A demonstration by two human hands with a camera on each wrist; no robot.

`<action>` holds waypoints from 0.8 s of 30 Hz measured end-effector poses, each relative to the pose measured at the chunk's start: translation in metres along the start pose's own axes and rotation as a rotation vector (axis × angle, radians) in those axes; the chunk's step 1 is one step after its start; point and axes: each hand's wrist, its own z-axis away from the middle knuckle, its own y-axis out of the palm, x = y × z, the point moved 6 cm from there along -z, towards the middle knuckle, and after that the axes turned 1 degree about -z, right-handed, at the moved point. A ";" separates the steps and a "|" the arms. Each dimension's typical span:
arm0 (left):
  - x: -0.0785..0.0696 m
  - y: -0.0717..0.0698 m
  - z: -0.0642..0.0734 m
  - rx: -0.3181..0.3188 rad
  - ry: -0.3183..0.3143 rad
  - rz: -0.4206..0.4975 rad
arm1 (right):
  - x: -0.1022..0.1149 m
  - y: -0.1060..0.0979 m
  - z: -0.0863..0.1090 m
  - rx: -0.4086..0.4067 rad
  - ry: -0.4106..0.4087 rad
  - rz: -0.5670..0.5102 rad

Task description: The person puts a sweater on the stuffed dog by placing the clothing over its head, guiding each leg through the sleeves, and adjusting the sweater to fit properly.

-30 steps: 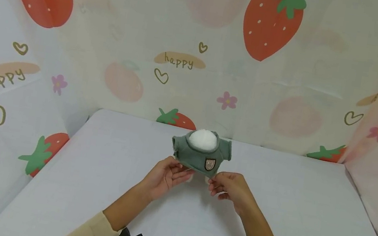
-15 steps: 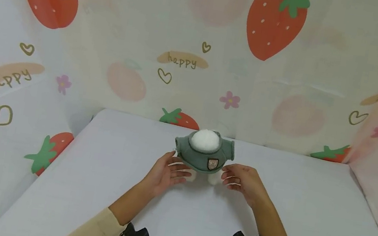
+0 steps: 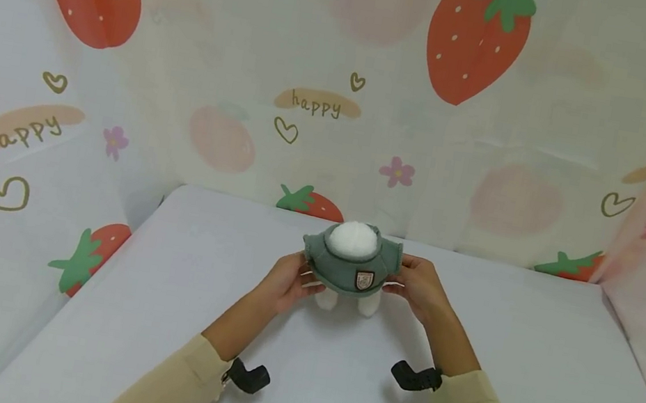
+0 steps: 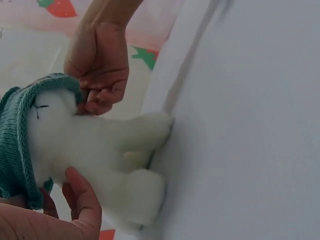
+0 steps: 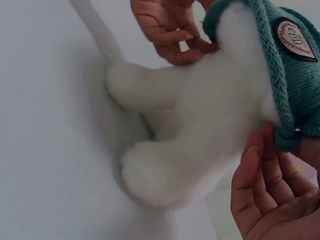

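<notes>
A white plush toy (image 5: 200, 105) stands upright on its two legs, with a teal knitted doll sweater (image 3: 343, 272) pulled over its top. The toy's white crown (image 3: 353, 240) shows through the neck opening, and a shield-shaped patch is on the sweater's front. At the left sleeve and hem, my left hand (image 3: 284, 283) holds the sweater's edge, some fingers reaching along the plush body. My right hand (image 3: 423, 289) grips the other side, its fingers partly hidden behind the sleeve. In the left wrist view, the plush belly and legs show below the hem.
The toy stands on a white-covered table (image 3: 332, 386). Behind it hangs a pale curtain (image 3: 244, 55) printed with strawberries, and similar cloth covers both sides. A black wrist camera (image 3: 247, 376) sits by the left sleeve cuff, another black wrist camera (image 3: 416, 377) by the right.
Both hands have left the sweater's front hem and moved outward and up to its sides by the sleeves. The front hem has dropped into a rounded line, and more of the legs shows.
</notes>
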 end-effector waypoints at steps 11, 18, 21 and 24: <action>0.008 0.002 -0.005 -0.022 -0.014 0.033 | -0.011 -0.003 0.007 -0.127 -0.117 0.376; 0.014 0.005 -0.003 -0.021 -0.049 0.031 | -0.019 -0.001 0.008 -0.082 -0.089 0.331; 0.013 -0.003 0.000 -0.036 -0.070 0.001 | -0.022 -0.005 0.009 -0.037 -0.074 0.326; 0.003 -0.016 0.001 -0.062 -0.042 -0.064 | -0.019 -0.016 0.011 -0.015 -0.054 0.335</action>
